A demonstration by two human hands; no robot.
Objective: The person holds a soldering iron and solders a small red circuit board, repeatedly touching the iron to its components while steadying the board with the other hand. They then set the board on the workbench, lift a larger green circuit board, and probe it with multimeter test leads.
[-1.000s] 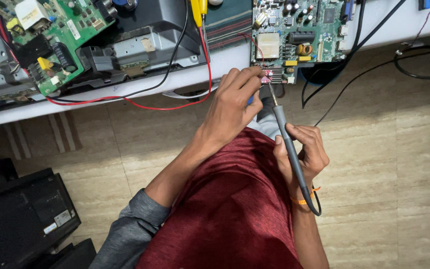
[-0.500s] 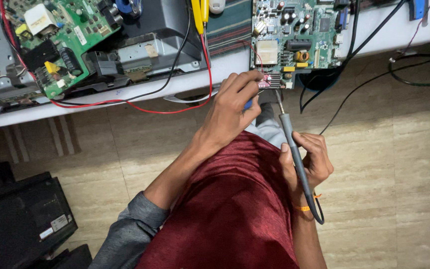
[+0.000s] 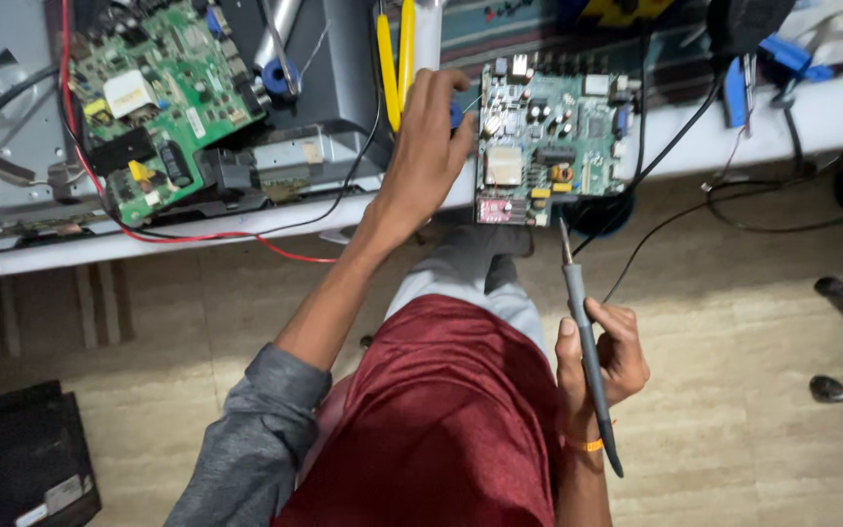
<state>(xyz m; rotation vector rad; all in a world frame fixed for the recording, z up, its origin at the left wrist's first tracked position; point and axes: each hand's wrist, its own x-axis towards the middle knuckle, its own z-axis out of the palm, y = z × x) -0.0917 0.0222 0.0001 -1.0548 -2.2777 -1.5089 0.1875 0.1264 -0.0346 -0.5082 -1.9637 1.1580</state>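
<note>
Holding a slim grey soldering iron (image 3: 589,361) in our right hand (image 3: 602,356), fingers curled round its handle, we keep its metal tip pointing up toward the near edge of a small green circuit board (image 3: 541,146). The tip sits just short of the board, close to a small pink part at its near left corner, not touching as far as we can tell.

Our left hand (image 3: 426,146) reaches across to the board's left edge, fingers bent and pressed against it; the fingertips are partly hidden, so we cannot tell whether they pinch anything small.

To do this step well, we judge the left hand should steady the board firmly before the tip comes in. The right hand might shift nearer the tip for finer control. Fingers should stay well clear of the hot metal.

The board overhangs the near edge of a white surface (image 3: 197,239), right of centre. It is crowded with a pale square block, dark round capacitors, silver connectors along the far edge and a yellow part near the front.

Yellow-handled pliers (image 3: 394,59) lie just left of the left hand. Farther left, a larger green board (image 3: 163,98) rests on a grey metal panel, with red and black wires (image 3: 207,236) looping along the edge. Black cables (image 3: 665,156) trail off the right side toward the tiled floor (image 3: 734,410).
</note>
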